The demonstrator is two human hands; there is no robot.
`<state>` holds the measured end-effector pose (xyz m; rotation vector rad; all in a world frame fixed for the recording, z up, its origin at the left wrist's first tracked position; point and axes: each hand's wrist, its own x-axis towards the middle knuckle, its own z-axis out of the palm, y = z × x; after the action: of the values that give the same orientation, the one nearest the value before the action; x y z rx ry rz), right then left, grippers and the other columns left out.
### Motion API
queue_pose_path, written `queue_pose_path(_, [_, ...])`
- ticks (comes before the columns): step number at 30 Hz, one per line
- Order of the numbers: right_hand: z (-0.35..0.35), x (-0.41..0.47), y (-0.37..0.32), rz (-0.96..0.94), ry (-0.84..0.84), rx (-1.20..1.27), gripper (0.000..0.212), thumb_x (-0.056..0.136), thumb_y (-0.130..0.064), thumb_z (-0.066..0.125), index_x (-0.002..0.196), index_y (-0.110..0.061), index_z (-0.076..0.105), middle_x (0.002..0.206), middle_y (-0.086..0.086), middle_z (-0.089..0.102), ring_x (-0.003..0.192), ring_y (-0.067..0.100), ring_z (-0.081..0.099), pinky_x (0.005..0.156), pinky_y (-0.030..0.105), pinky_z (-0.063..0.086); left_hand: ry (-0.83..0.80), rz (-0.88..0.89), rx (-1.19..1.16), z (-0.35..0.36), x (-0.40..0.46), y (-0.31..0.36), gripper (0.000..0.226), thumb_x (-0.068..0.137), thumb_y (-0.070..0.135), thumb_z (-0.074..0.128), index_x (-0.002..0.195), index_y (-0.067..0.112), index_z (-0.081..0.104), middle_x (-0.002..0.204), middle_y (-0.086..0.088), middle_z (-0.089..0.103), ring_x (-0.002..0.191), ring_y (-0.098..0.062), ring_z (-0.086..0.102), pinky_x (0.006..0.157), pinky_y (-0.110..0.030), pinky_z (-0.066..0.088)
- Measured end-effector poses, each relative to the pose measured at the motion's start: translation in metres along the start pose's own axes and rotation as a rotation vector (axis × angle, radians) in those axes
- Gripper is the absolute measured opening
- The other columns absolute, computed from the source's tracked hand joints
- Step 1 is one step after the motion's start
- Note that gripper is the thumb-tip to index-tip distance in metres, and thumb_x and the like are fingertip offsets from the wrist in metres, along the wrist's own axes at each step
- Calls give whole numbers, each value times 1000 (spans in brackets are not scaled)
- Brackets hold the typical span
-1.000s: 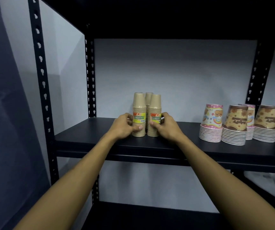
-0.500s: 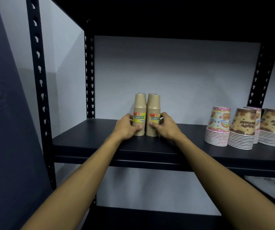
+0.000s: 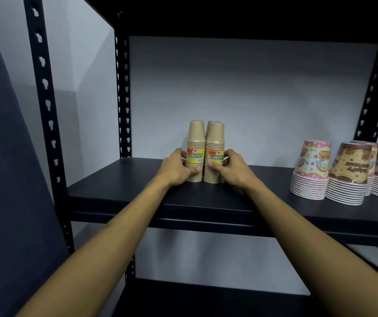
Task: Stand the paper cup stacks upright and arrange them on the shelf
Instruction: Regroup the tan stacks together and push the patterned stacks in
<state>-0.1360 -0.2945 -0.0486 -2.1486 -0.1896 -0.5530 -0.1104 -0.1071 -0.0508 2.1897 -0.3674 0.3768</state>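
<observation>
Between both hands' fingers (image 3: pixel 197 169): 2 cup stacks (image 3: pixel 206 152)

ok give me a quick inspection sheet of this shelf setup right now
surface: dark shelf board, cups standing on it
job's things: brown cup stacks upright, packed close together at mid-shelf, at least three, labels facing front
clutter: patterned cup stacks upright at the right, apart from the brown ones
grips: left hand curled round the left brown stack; right hand curled round the right one
cables: nothing seen
surroundings: white wall behind, perforated black uprights, lower shelf below
</observation>
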Motion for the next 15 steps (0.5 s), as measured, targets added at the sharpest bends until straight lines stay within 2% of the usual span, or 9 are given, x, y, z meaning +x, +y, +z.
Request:
queue_pose_path(5, [0, 0, 1, -28, 11, -33, 46, 89, -35, 70, 125, -11, 53, 111, 1, 63, 100, 19, 62, 87, 35, 52, -17, -7, 13, 2, 2, -1, 59, 77, 43, 80, 121, 20, 48, 121, -3, 66, 106, -19, 64, 87, -32, 50])
queue_pose_path(8, [1, 1, 2, -41, 15, -60, 47, 90, -36, 69, 126, -10, 53, 117, 4, 65, 105, 21, 62, 91, 38, 52, -14, -7, 12, 3, 2, -1, 61, 77, 44, 80, 122, 18, 48, 122, -4, 67, 107, -19, 65, 90, -34, 50])
queue_pose_path(15, [0, -1, 3, -50, 19, -88, 46, 91, -36, 67, 126, -10, 53, 120, 7, 65, 107, 23, 62, 91, 38, 51, -13, -17, -1, 5, -1, 0, 61, 79, 42, 79, 124, 17, 48, 122, -3, 68, 109, -18, 64, 85, -28, 46])
